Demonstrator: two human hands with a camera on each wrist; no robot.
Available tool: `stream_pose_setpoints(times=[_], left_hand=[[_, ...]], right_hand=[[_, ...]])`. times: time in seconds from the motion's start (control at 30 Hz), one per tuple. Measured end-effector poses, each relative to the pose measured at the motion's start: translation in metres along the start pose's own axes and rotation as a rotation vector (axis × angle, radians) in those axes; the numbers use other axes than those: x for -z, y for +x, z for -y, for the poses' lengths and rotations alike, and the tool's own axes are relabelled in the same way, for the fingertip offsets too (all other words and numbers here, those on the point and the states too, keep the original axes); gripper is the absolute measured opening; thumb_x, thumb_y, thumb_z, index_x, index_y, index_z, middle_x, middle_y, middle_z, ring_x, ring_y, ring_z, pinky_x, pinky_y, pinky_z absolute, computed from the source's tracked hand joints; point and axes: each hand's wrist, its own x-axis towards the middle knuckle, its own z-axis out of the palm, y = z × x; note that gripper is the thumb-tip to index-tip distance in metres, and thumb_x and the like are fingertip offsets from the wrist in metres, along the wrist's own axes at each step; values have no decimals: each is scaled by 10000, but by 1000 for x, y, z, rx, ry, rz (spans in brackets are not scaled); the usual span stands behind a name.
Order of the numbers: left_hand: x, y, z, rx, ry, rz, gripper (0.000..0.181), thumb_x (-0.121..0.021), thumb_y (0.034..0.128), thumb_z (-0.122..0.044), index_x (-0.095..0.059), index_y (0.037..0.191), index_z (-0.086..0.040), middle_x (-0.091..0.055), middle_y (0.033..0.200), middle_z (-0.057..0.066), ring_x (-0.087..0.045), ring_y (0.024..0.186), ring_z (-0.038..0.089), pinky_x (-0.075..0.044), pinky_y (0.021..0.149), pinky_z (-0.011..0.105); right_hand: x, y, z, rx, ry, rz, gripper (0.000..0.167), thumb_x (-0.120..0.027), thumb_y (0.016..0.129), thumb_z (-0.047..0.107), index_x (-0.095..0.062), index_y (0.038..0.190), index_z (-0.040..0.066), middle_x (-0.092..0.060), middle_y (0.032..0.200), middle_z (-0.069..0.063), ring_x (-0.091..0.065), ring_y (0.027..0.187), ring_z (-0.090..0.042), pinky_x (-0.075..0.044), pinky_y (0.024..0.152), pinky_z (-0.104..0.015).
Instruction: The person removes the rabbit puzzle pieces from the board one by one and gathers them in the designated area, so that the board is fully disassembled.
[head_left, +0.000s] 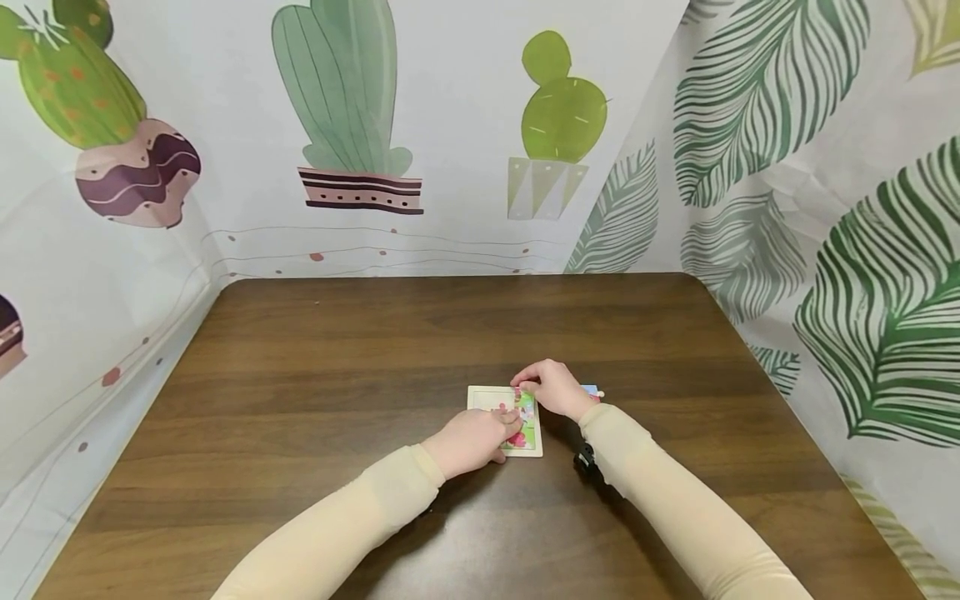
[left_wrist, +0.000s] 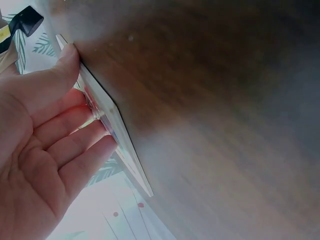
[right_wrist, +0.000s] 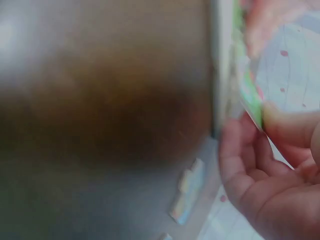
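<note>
A small jigsaw puzzle tray (head_left: 532, 453) with a pale rim lies on the table, with green, pink and red pieces in its right part. My left hand (head_left: 468, 440) rests on it, fairly straight fingers touching the pieces; in the left wrist view the thumb meets the tray's edge. At the tray's far right corner, my right hand (head_left: 557, 389) pinches a green-printed puzzle piece (right_wrist: 254, 102) between thumb and fingers. That piece is tilted up from the tray in the right wrist view. My left hand hides part of the pieces in the head view.
A loose blue puzzle piece (head_left: 592, 390) lies on the brown wooden table (head_left: 360, 350), partly behind my right hand. The right wrist view shows a loose piece (right_wrist: 189, 192) beyond the tray, and the corner of another. Printed cloth (head_left: 465, 125) hangs behind the table.
</note>
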Motion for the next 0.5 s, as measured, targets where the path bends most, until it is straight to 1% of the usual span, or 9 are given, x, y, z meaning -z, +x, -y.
stream_pose_setpoints(times=[0.1,0.23,0.37,0.5], left_hand=[[0,0,1,7,1,12,553,-765,775,-336,-617,1272,-145,-600,1293,3,-567,1173,85,-504,843,240],[-1,0,2,9,1,21,551,-759,781,-342,-613,1276,-150,-597,1296,-1,-571,1166,85,-509,833,242],[-1,0,2,-14,7,11,551,-753,785,-348,-612,1274,-137,-602,1292,9,-575,1161,93,-507,839,245],[0,0,2,-20,4,14,560,-754,783,-345,-608,1280,-133,-599,1297,11,-564,1178,89,-500,855,243]], right_hand=[[4,1,2,15,-12,51,85,-670,868,107,-746,895,78,-716,855,-21,-609,778,-125,-500,736,-307],[4,2,0,35,-23,89,70,-692,854,121,-716,879,61,-677,774,26,-584,716,-81,-487,702,-279],[3,1,0,51,-36,83,57,-683,860,108,-696,866,53,-651,746,31,-578,699,-76,-482,692,-277],[4,0,0,67,-33,67,50,-678,861,95,-701,856,51,-655,740,29,-574,689,-76,-477,683,-272]])
